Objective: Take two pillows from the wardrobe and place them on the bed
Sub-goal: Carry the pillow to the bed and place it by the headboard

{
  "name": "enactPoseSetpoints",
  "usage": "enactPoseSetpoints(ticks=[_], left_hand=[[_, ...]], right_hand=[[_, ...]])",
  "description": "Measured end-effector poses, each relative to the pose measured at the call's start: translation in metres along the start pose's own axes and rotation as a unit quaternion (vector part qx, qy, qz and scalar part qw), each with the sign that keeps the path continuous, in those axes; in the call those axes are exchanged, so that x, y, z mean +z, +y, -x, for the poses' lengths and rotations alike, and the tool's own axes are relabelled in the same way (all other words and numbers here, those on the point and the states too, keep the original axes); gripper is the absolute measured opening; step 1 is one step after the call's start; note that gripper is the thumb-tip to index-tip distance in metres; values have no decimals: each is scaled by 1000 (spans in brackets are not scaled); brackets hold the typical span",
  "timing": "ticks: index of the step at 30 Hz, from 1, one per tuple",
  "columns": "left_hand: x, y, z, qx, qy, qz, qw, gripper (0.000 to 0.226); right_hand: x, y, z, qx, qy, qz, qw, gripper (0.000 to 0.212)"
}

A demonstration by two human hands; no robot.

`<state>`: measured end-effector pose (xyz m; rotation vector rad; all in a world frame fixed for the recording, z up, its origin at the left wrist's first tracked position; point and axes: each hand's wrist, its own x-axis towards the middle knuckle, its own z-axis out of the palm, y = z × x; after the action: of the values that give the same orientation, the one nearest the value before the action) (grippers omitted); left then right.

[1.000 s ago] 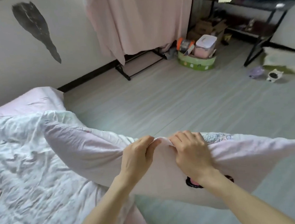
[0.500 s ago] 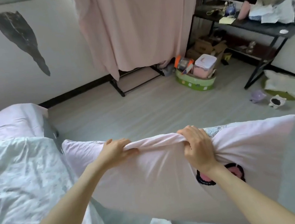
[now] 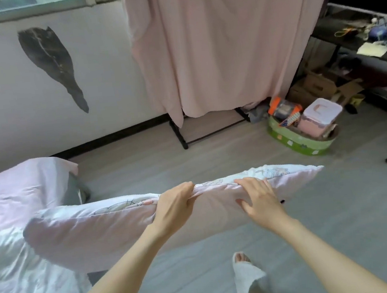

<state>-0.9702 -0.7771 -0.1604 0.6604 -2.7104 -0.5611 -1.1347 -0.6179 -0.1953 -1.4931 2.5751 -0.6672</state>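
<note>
Swinging pillow (image 3: 115,230) flatter, toward bed (image 3: 21,274) | left hand (image 3: 174,207) pinching seam | right hand (image 3: 257,198) fingers loosening, opening | approaching placement

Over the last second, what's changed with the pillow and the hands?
The pillow swung from hanging upright to lying nearly flat, its left end now over the bed. The hands slid apart along its top edge. The left hand still pinches the fabric; the right hand has loosened, fingers spread on top. The pillow still hasn't been set down.
</note>
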Motion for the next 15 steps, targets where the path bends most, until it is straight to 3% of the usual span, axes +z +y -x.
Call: enactPoseSetpoints(ticks=[7,15], left_hand=[[-44,-69,-105,-102,102,-100,985,14],[-78,-173,-153,-336,245,-136,899,23]], right_hand=[[23,13,-195,-119,-56,-7,991,42],[64,-78,-374,-295,-16,13,955,20]])
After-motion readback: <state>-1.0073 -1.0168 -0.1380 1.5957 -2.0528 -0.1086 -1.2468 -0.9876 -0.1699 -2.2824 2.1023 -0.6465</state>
